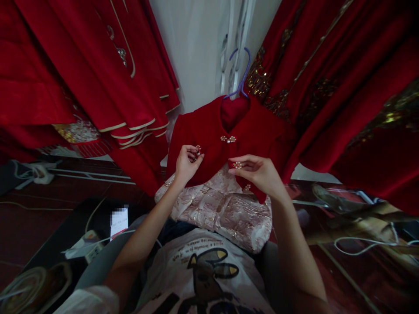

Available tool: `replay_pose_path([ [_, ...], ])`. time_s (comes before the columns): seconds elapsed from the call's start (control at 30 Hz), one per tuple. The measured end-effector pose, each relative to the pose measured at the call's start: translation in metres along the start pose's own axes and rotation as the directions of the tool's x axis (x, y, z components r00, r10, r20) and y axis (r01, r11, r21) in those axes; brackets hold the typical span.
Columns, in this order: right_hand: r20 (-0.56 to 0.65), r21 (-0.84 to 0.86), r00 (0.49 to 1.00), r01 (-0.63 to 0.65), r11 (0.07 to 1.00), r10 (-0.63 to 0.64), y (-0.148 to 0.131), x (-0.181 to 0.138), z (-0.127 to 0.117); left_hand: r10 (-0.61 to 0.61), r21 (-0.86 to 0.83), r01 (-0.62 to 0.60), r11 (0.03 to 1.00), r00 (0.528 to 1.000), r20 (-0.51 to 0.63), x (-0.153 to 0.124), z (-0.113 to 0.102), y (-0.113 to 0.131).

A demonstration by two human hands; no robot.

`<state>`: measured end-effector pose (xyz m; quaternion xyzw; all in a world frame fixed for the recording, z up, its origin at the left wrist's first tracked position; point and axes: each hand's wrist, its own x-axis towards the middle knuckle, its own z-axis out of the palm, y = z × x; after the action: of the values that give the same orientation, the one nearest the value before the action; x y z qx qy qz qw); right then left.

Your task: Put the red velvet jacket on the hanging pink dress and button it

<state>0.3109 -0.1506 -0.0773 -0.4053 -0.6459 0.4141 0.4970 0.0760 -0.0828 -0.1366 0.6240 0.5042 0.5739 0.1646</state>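
A red jacket on a purple hanger lies before me over a pale, shiny patterned cushion. Its top pearl fastener is joined below the collar, while the front falls apart lower down. My left hand pinches the left front edge at a small pearl fastener half. In my right hand is the other front edge, gripped at its matching pearl half. Another pearl piece shows beneath the right hand. The two edges are apart.
Red garments hang at the left, and more with gold sequins at the right. White cabinet doors stand behind. On the left, a power strip and cables lie on a dark surface. Bags and cords clutter the right-hand floor.
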Motion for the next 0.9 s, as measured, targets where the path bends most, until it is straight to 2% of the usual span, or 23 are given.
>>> replay_pose_path([
  [0.07,-0.104,-0.044,0.993,0.043,0.998,-0.047,0.010,0.010,0.016,0.012,0.007,-0.013,1.000,1.000,0.022,0.000,0.003,-0.003],
  [0.13,-0.141,-0.082,0.985,0.090,0.993,-0.101,0.022,0.023,0.029,0.032,-0.009,-0.032,0.999,0.999,0.002,-0.002,0.006,-0.002],
  [0.23,-0.128,-0.083,0.989,0.068,0.994,-0.078,0.039,0.045,0.044,0.015,-0.122,-0.018,0.992,1.000,-0.027,-0.003,0.009,0.000],
  [0.4,-0.108,-0.038,0.994,0.019,0.999,-0.023,0.055,0.073,0.066,-0.080,-0.261,0.081,0.962,0.997,0.012,0.001,0.009,-0.003],
  [0.6,-0.100,-0.178,0.988,0.096,0.979,-0.115,0.050,0.073,0.076,-0.241,-0.465,0.244,0.851,0.968,0.068,0.008,0.009,-0.004],
  [0.7,-0.139,-0.202,0.977,0.130,0.971,-0.160,0.045,0.068,0.078,-0.237,-0.506,0.237,0.829,0.969,0.065,0.007,0.009,0.000],
  [0.9,-0.195,-0.207,0.955,0.182,0.961,-0.222,0.046,0.069,0.084,-0.163,-0.417,0.170,0.893,0.985,0.052,0.007,0.008,-0.001],
])
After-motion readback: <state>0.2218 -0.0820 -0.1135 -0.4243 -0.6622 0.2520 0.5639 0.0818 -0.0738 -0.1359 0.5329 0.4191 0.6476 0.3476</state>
